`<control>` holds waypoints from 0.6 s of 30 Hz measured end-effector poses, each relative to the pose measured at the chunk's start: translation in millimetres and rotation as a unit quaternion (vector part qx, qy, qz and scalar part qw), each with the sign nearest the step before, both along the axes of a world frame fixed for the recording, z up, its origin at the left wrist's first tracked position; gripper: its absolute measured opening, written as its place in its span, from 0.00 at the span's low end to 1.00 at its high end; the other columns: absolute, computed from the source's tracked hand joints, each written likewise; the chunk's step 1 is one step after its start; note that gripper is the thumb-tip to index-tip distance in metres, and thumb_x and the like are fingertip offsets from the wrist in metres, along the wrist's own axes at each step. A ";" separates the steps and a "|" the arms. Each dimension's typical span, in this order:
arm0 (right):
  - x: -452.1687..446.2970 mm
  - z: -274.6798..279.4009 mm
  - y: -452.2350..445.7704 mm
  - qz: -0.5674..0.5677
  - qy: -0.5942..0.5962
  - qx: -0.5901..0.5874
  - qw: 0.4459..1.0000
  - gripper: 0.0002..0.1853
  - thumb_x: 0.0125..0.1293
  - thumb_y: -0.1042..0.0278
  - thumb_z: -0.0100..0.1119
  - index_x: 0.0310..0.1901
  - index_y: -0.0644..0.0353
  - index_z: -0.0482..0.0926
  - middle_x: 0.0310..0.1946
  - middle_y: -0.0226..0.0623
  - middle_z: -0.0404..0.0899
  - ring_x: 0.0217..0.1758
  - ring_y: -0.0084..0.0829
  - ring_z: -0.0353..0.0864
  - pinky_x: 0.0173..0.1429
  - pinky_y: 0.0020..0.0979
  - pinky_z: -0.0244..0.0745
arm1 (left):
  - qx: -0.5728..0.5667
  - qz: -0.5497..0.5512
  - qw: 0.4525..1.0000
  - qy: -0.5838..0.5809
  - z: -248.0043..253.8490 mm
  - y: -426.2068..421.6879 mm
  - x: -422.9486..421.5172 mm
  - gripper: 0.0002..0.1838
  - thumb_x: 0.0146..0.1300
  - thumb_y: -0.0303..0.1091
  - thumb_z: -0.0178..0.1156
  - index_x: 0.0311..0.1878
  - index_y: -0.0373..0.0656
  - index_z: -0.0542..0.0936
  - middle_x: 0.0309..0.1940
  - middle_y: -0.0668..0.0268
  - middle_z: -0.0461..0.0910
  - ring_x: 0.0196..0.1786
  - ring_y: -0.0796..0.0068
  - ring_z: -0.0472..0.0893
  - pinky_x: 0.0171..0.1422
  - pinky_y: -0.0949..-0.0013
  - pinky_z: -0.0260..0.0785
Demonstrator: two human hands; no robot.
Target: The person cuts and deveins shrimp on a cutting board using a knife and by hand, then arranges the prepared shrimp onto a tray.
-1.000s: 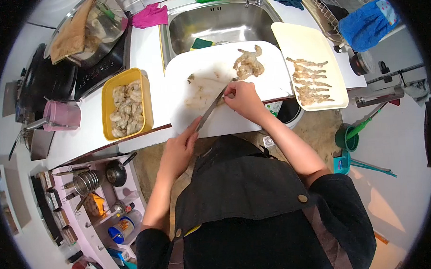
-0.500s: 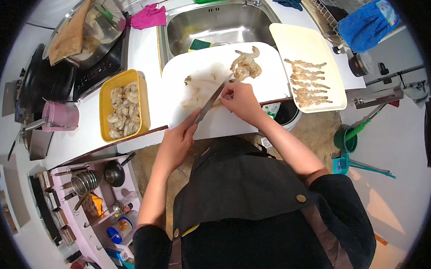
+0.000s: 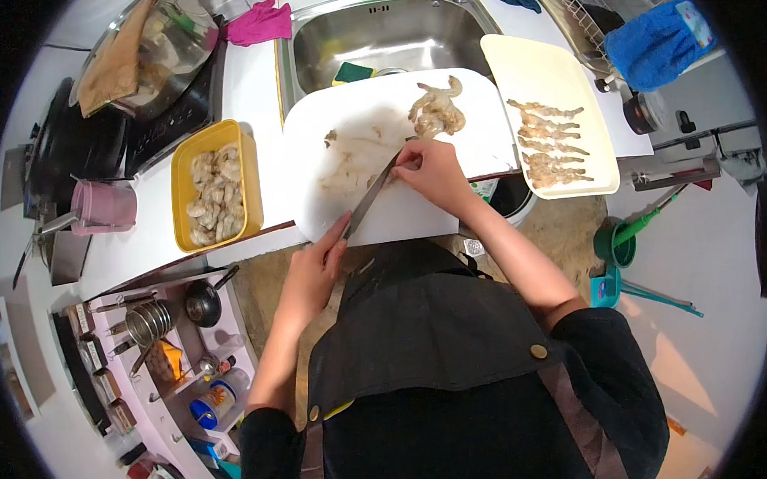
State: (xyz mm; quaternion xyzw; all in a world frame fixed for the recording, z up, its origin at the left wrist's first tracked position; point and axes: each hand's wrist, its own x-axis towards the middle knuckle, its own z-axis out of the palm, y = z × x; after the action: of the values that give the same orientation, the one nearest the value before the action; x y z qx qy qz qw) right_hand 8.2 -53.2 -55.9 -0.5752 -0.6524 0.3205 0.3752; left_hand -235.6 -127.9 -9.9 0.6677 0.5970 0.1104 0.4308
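Observation:
My left hand point(image 3: 315, 271) is closed round the handle of a knife point(image 3: 368, 198), its blade slanting up across the white cutting board point(image 3: 474, 164). At the blade's tip my right hand point(image 3: 434, 172) is pinched on a shrimp, mostly hidden by the fingers and blade. Just beyond that hand lies a small pile of raw shrimp point(image 3: 436, 111) on the board. Brownish scraps point(image 3: 344, 163) and wet smears mark its left side. On the cream tray point(image 3: 542, 65) to the right, several flattened shrimp point(image 3: 551, 141) lie in a row.
Left of the board stands a yellow container point(image 3: 252, 185) of peeled shrimp point(image 3: 215, 195). The steel sink point(image 3: 376, 37) lies behind, with a green-and-yellow sponge point(image 3: 354, 72) in it. A large pot point(image 3: 170, 57) sits on the black stove point(image 3: 177, 120) at left. A bin point(image 3: 517, 205) stands below the counter.
The view has shifted slightly. My left hand and the knife have drawn back a little toward me and left; my right hand keeps its pinch near the blade tip.

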 end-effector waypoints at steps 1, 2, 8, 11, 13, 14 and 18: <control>1.5 -1.1 1.4 -0.002 0.007 -0.006 1.000 0.08 0.52 0.73 0.69 0.31 0.67 0.81 0.23 0.36 0.80 0.27 0.24 0.76 0.35 0.27 0.73 | -0.013 0.010 1.000 -0.020 2.1 -4.9 -3.2 0.22 0.73 0.37 0.50 0.69 0.59 0.70 0.21 0.54 0.73 0.24 0.63 0.76 0.39 0.65 0.70; 2.9 -1.4 2.0 0.000 0.007 -0.013 1.000 0.08 0.51 0.73 0.69 0.31 0.67 0.81 0.24 0.39 0.81 0.27 0.28 0.78 0.36 0.29 0.74 | -0.025 0.020 0.999 -0.040 7.4 -9.0 -6.0 0.22 0.73 0.37 0.50 0.69 0.58 0.70 0.21 0.56 0.74 0.24 0.66 0.76 0.38 0.66 0.70; 8.3 1.0 3.2 0.016 -0.027 -0.022 0.999 0.08 0.51 0.74 0.70 0.32 0.66 0.82 0.23 0.36 0.81 0.28 0.24 0.79 0.35 0.26 0.74 | -0.057 0.060 0.994 -0.078 20.4 2.0 -9.1 0.22 0.73 0.35 0.50 0.68 0.55 0.72 0.19 0.63 0.73 0.25 0.77 0.74 0.37 0.70 0.70; 8.5 6.8 3.7 0.014 -0.032 -0.034 0.999 0.08 0.51 0.74 0.71 0.31 0.65 0.82 0.23 0.36 0.81 0.27 0.23 0.78 0.34 0.26 0.74 | -0.015 0.034 0.996 -0.077 14.6 10.4 8.2 0.22 0.73 0.34 0.51 0.69 0.56 0.71 0.21 0.65 0.72 0.26 0.78 0.73 0.38 0.71 0.69; 8.0 2.2 4.6 0.015 -0.009 -0.026 1.000 0.08 0.51 0.73 0.71 0.30 0.65 0.82 0.22 0.36 0.81 0.26 0.22 0.78 0.33 0.26 0.73 | -0.033 0.011 0.997 -0.074 10.7 15.2 14.7 0.23 0.73 0.34 0.51 0.70 0.58 0.70 0.24 0.66 0.74 0.28 0.80 0.72 0.39 0.72 0.69; 9.3 0.7 5.3 0.013 -0.015 -0.033 0.999 0.08 0.50 0.73 0.71 0.30 0.65 0.82 0.23 0.38 0.81 0.27 0.26 0.79 0.34 0.28 0.74 | -0.034 0.012 0.997 -0.072 10.4 15.0 15.9 0.23 0.73 0.34 0.51 0.70 0.58 0.70 0.25 0.65 0.74 0.28 0.79 0.72 0.40 0.72 0.69; 8.6 2.7 4.9 0.007 -0.013 -0.038 0.999 0.08 0.48 0.72 0.71 0.28 0.65 0.81 0.23 0.43 0.81 0.28 0.33 0.81 0.35 0.31 0.76 | -0.017 0.018 0.998 -0.052 5.2 9.5 14.3 0.22 0.73 0.35 0.51 0.69 0.58 0.71 0.23 0.63 0.74 0.27 0.76 0.74 0.39 0.70 0.70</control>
State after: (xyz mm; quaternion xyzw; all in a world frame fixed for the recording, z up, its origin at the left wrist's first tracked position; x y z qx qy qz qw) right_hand 16.8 -48.3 -53.2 -0.5886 -0.6489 0.3397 0.3422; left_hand -221.3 -118.3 -4.8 0.6428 0.5873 0.1426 0.4708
